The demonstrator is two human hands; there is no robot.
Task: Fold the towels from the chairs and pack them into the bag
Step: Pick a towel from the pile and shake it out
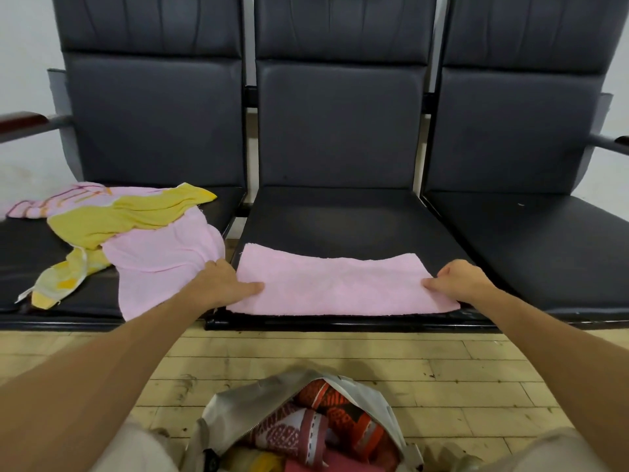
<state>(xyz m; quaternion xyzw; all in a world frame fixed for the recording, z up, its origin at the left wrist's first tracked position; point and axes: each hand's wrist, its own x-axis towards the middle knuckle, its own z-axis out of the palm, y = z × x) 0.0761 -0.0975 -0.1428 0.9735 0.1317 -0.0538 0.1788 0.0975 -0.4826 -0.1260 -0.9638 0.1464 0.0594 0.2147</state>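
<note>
A pink towel [340, 284], folded into a long strip, lies flat on the front of the middle chair seat [347, 223]. My left hand [224, 284] pinches its left end with the thumb on top. My right hand [457, 281] pinches its right end the same way. On the left seat lies a loose heap: a second pink towel [163, 257], a yellow towel [122, 216] over it, and a pink striped towel [58, 199] behind. An open grey bag [258, 400] sits on the floor between my knees, holding red patterned towels [326, 417].
Three dark padded chairs stand in a row against a white wall; the right seat [544, 240] holds nothing. A wooden armrest [23, 119] juts out at the far left. Pale wood plank floor [442, 369] runs in front of the chairs.
</note>
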